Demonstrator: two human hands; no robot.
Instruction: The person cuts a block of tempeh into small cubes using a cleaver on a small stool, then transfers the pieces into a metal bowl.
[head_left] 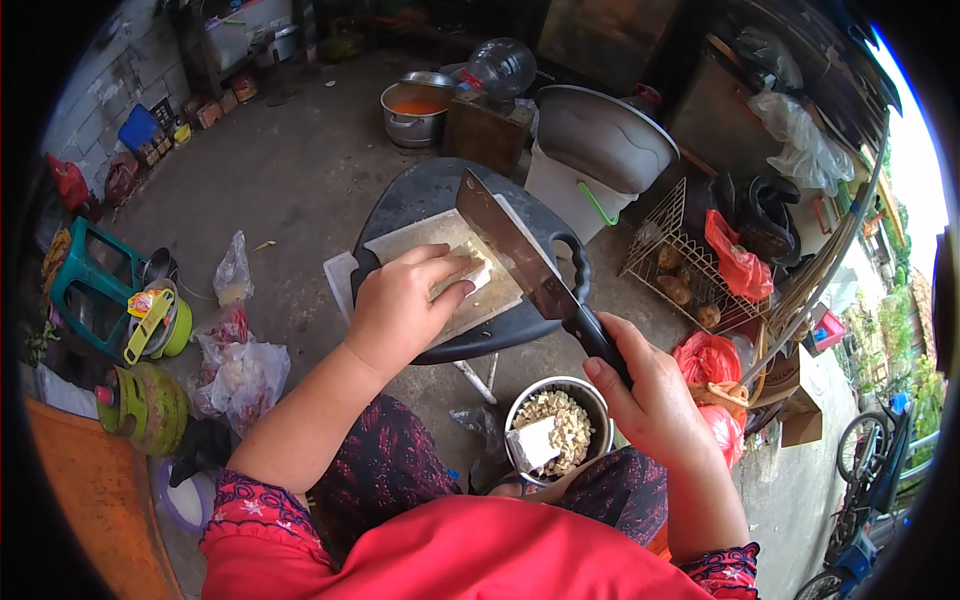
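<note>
Right hand [642,388] grips the knife [528,265], slanting tip-forward and left across the board [470,328]; left hand [405,300] holds a white block [482,273] there; nearer stands a pot [605,428].

Our left hand [405,300]: fingers and thumb closed about a white block [478,276], on a board [470,325] atop a black stool [440,185]. Our right hand [645,395]: wrapped round the handle of a knife [510,245], blade slanting over the board, right of the block. Between our knees: one steel pot [602,425] of pale cubes [572,425], one larger white piece [535,445] on top. Beyond the stool we count one pot with orange contents [405,130], one grey basin [610,145]. To our left: one green stool [85,245], one green cylinder [155,410].
</note>
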